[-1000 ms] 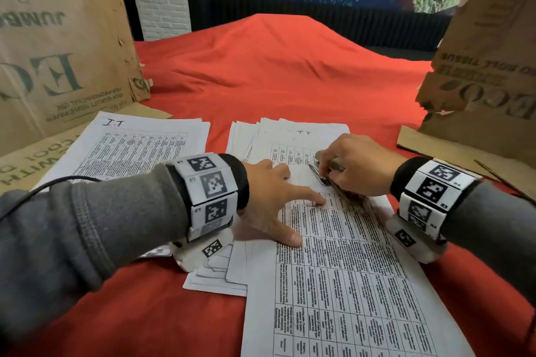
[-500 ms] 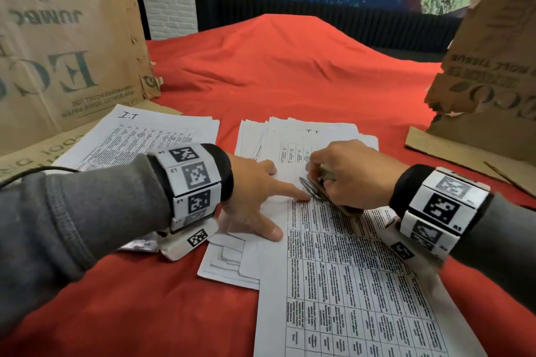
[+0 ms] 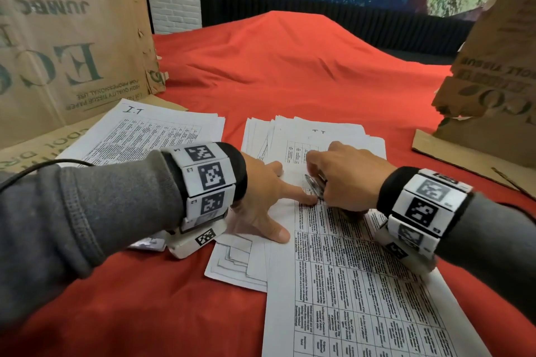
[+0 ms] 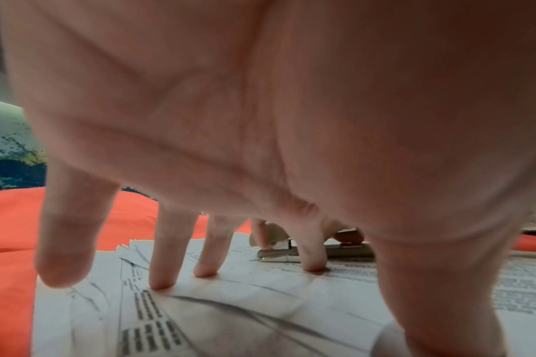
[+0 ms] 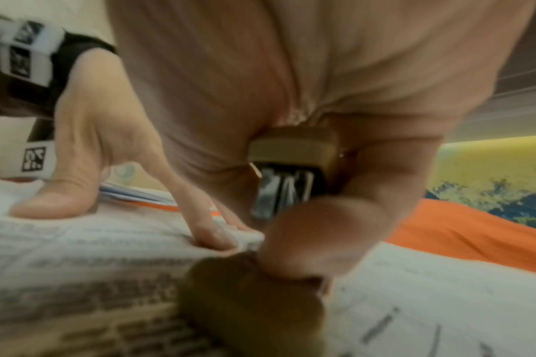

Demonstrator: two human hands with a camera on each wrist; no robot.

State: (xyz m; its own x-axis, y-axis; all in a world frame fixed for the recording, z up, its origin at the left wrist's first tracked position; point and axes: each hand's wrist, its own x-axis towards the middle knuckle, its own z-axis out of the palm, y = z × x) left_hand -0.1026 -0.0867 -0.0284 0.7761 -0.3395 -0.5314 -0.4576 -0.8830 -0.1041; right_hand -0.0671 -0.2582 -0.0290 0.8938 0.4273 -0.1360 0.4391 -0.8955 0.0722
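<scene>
Your right grip (image 3: 348, 182) is clamped round the stapler (image 3: 314, 186), which sits on the top sheet (image 3: 362, 284). Your left grip (image 3: 261, 200) is flat with fingers splayed, pressing that sheet and the fanned pile (image 3: 237, 261) under it, index tip just beside the stapler nose. Around: second paper stack (image 3: 145, 136) to the left, left cardboard box (image 3: 72, 38), right cardboard box (image 3: 499, 66), red cloth (image 3: 275, 66) over the surface. Head view: your right knuckles hide most of the stapler. Left wrist view shows its body lying low on the paper behind the index finger. Right wrist view, blurred, shows its rear end under your palm.
</scene>
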